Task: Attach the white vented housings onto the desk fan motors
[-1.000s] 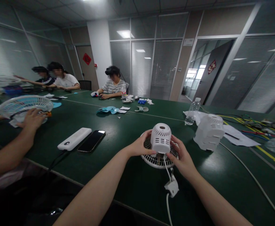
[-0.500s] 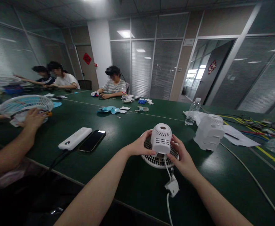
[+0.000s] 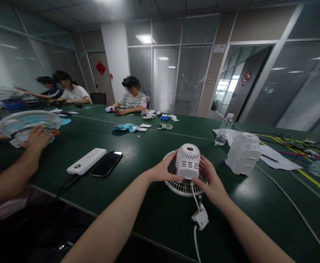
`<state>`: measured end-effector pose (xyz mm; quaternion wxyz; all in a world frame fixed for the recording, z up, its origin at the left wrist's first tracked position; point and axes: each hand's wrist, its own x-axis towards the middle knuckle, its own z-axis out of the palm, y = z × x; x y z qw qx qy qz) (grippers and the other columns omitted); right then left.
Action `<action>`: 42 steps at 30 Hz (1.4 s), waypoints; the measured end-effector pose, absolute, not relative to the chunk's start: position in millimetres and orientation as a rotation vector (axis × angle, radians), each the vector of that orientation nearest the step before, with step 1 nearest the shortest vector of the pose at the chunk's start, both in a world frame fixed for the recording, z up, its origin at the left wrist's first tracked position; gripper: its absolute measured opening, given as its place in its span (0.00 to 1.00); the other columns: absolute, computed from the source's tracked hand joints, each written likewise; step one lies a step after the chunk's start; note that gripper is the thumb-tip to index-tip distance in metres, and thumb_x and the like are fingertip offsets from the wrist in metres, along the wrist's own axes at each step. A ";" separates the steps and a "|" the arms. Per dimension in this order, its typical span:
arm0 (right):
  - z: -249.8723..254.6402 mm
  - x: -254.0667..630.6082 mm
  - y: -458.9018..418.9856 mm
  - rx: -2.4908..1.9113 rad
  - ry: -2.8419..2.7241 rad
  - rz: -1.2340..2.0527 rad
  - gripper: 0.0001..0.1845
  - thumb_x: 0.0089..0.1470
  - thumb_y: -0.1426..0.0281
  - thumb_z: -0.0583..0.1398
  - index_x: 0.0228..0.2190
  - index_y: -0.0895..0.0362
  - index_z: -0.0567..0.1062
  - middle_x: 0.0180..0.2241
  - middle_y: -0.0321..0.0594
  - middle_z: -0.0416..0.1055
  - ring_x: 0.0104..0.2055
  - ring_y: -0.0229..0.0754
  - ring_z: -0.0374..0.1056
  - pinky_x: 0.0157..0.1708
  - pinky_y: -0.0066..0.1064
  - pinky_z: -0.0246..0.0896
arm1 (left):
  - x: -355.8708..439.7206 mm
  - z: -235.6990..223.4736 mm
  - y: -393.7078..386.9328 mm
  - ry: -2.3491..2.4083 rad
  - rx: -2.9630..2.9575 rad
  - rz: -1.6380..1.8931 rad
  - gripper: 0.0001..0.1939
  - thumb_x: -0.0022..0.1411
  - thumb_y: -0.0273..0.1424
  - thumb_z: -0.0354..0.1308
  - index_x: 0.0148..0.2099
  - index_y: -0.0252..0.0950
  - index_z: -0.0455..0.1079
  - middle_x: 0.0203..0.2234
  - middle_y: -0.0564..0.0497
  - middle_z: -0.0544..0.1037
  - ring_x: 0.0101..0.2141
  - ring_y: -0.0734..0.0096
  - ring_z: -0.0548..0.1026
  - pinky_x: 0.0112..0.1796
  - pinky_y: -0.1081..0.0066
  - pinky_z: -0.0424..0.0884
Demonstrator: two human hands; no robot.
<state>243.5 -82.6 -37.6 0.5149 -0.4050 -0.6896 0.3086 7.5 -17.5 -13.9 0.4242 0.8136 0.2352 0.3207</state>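
A small white electric fan lies face down on the green table, its round grille [image 3: 181, 189] underneath and its vented motor housing [image 3: 188, 160] on top. My left hand [image 3: 164, 170] is closed around the housing's left side, thumb at its lower edge. On the opposite side my right hand [image 3: 210, 177] grips the housing, its fingers partly hidden behind it. From the fan's near side a white cord runs down to a white clip-like block [image 3: 200, 218] hanging near the table edge.
Right of the fan stands a white plastic housing [image 3: 243, 153], with a water bottle [image 3: 224, 129] behind it. A white power bank [image 3: 87, 160] and a phone [image 3: 107, 163] lie to the left. Beyond, a co-worker's hand [image 3: 38, 137] touches a larger fan grille [image 3: 5, 126]. Cables [image 3: 291, 140] spread at far right.
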 end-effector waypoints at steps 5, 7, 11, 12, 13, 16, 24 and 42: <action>-33.6 244.6 -84.5 -0.963 -1.643 0.785 0.43 0.49 0.66 0.66 0.61 0.43 0.51 0.61 0.44 0.55 0.64 0.52 0.52 0.62 0.54 0.47 | 7.2 -16.0 -16.8 0.598 1.986 0.810 0.58 0.43 0.39 0.70 0.68 0.47 0.38 0.65 0.43 0.49 0.64 0.48 0.49 0.61 0.46 0.47; -33.1 244.9 -84.7 -0.965 -1.625 0.798 0.44 0.48 0.65 0.67 0.60 0.43 0.52 0.61 0.44 0.55 0.63 0.53 0.53 0.62 0.54 0.47 | 7.8 -18.0 -15.8 0.582 1.961 0.819 0.57 0.43 0.38 0.71 0.68 0.46 0.39 0.65 0.42 0.49 0.64 0.49 0.50 0.61 0.47 0.48; -34.4 245.6 -84.2 -0.973 -1.600 0.820 0.45 0.47 0.65 0.67 0.60 0.43 0.51 0.61 0.45 0.54 0.63 0.54 0.53 0.61 0.55 0.46 | 9.6 -20.5 -14.6 0.560 1.931 0.835 0.57 0.42 0.36 0.71 0.67 0.45 0.40 0.64 0.42 0.51 0.63 0.49 0.51 0.61 0.47 0.48; -35.0 245.8 -84.1 -0.970 -1.607 0.828 0.45 0.47 0.65 0.67 0.61 0.43 0.51 0.62 0.44 0.54 0.63 0.53 0.53 0.62 0.54 0.46 | 10.2 -20.9 -14.6 0.562 1.932 0.839 0.57 0.42 0.36 0.71 0.67 0.45 0.40 0.64 0.42 0.52 0.63 0.49 0.50 0.61 0.47 0.48; -35.7 246.0 -84.0 -0.963 -1.620 0.835 0.44 0.48 0.66 0.66 0.61 0.43 0.50 0.62 0.44 0.53 0.64 0.52 0.52 0.62 0.54 0.46 | 10.7 -21.2 -14.6 0.567 1.938 0.844 0.57 0.41 0.36 0.71 0.67 0.45 0.40 0.64 0.42 0.52 0.63 0.49 0.50 0.61 0.47 0.48; -37.8 246.6 -83.2 -0.946 -1.667 0.818 0.42 0.51 0.67 0.64 0.61 0.43 0.49 0.64 0.43 0.50 0.65 0.51 0.49 0.63 0.52 0.44 | 12.1 -21.4 -14.9 0.584 1.960 0.865 0.58 0.40 0.36 0.72 0.67 0.44 0.42 0.64 0.42 0.53 0.63 0.48 0.51 0.61 0.48 0.49; -38.4 248.1 -80.6 -0.915 -1.695 0.811 0.40 0.53 0.67 0.62 0.61 0.44 0.50 0.64 0.42 0.50 0.65 0.50 0.48 0.63 0.51 0.43 | 13.1 -20.4 -16.6 0.601 1.983 0.868 0.57 0.41 0.37 0.72 0.67 0.43 0.41 0.64 0.41 0.51 0.63 0.49 0.50 0.61 0.48 0.48; -41.3 244.5 -81.0 -1.116 -1.828 0.594 0.51 0.49 0.67 0.65 0.64 0.46 0.40 0.66 0.44 0.45 0.66 0.52 0.45 0.64 0.53 0.39 | 13.5 -18.5 -18.6 0.706 2.025 0.844 0.57 0.41 0.38 0.71 0.67 0.44 0.41 0.63 0.40 0.53 0.62 0.46 0.52 0.60 0.44 0.49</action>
